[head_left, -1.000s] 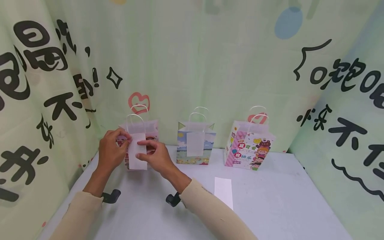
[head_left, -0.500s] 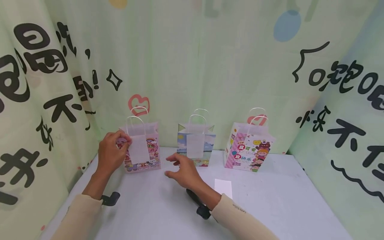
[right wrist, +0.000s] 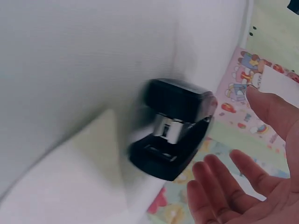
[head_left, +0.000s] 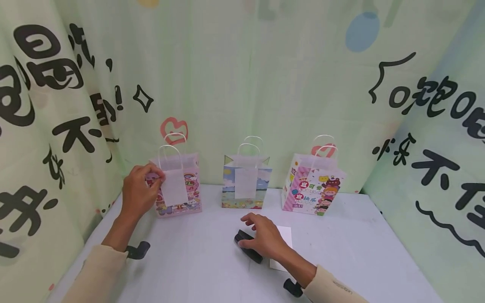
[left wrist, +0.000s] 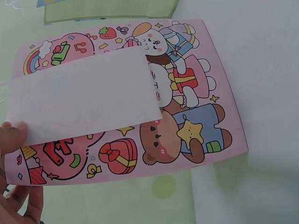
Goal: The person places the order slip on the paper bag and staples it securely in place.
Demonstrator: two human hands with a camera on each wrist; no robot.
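My left hand pinches a white paper slip against the left edge of a pink cartoon gift bag, thumb over the slip and fingers behind the bag's wall. The slip lies slightly slanted on the bag's printed front. Over the table, my right hand is spread above a black stapler. In the right wrist view the stapler shows its mouth end, with the thumb and fingers apart from it and nothing between them.
A blue seaside-print gift bag with a white slip on its front stands in the middle, and a pink-striped bag to its right. Another white slip lies on the table, partly under my right hand. A printed curtain hangs behind.
My right hand has left the slip on the pink bag and moved right and toward me, down to the stapler. My left hand keeps its pinch; the slip now slants a little.
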